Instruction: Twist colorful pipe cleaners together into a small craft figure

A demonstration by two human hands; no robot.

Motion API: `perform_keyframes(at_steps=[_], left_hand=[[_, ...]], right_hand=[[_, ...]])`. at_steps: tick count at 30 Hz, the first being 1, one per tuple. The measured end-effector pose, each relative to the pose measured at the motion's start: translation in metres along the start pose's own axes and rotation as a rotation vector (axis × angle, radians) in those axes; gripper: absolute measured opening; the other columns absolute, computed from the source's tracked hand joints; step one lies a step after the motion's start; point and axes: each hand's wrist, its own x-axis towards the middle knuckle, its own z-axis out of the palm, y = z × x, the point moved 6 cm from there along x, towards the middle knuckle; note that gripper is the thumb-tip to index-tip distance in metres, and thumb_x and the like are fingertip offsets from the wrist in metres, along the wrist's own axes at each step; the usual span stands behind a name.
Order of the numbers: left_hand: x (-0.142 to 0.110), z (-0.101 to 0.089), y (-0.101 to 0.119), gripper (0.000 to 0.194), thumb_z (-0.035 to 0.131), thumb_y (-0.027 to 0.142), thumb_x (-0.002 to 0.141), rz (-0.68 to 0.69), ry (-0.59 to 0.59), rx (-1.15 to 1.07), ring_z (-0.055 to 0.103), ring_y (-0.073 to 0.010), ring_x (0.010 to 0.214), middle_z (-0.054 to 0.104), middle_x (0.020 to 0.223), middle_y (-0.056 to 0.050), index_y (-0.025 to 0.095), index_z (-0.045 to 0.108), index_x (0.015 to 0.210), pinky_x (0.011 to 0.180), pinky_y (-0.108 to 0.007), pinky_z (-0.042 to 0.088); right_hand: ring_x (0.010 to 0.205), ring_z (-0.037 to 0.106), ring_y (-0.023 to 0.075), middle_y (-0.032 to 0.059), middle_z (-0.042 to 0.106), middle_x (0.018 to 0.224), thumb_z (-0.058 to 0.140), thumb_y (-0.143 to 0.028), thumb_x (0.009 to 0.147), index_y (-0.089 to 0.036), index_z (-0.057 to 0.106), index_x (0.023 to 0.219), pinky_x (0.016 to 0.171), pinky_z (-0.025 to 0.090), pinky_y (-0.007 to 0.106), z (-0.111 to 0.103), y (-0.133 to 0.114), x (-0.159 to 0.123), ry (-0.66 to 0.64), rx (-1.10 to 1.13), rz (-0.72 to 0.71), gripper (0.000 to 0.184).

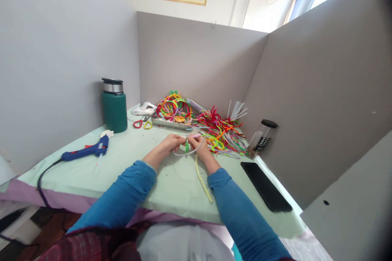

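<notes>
Over the middle of the table, my left hand [172, 143] and my right hand [198, 147] come close together, fingers pinched. Between them they hold pipe cleaners: a white pipe cleaner [189, 153] bows downward from hand to hand, and a short green piece [187, 147] hangs between the fingertips. A pink bit [195, 135] shows at my right fingertips. Below my right hand a pale yellow pipe cleaner [202, 181] lies on the table. Exactly how the pieces join is too small to make out.
A metal tray [171, 124] of coloured pipe-cleaner rings and a heap of pipe cleaners [219, 124] lie at the back. Left are a green bottle [114, 110], a blue glue gun [87, 150] and scissors [142, 124]. Right are a black phone [266, 186] and a clear bottle [265, 136]. Grey partitions enclose the table.
</notes>
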Motion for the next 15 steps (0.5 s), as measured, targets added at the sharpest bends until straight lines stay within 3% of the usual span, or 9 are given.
perform_keyframes(at_steps=[7, 15], left_hand=[[0.0034, 0.0020, -0.0010, 0.021, 0.072, 0.027, 0.058, 0.036, -0.050, -0.016, 0.033, -0.0049, 0.035, 0.046, 0.043, 0.004, 0.012, 0.061, 0.068, 0.041, -0.023, 0.019], [0.0074, -0.0026, 0.0024, 0.022, 0.071, 0.028, 0.061, 0.159, 0.087, 0.242, 0.039, -0.0068, 0.039, 0.047, 0.048, 0.007, 0.016, 0.054, 0.068, 0.044, -0.021, 0.029]], right_hand=[[0.043, 0.035, 0.0079, -0.0041, 0.043, 0.045, 0.065, -0.048, 0.071, -0.015, 0.055, 0.058, 0.043, 0.027, 0.023, -0.0021, 0.0001, -0.0007, 0.029, 0.007, 0.027, 0.036], [0.043, 0.035, 0.0077, -0.0041, 0.044, 0.047, 0.066, -0.050, 0.070, -0.015, 0.058, 0.063, 0.043, 0.026, 0.022, 0.0018, -0.0009, -0.0001, -0.008, 0.033, 0.029, 0.036]])
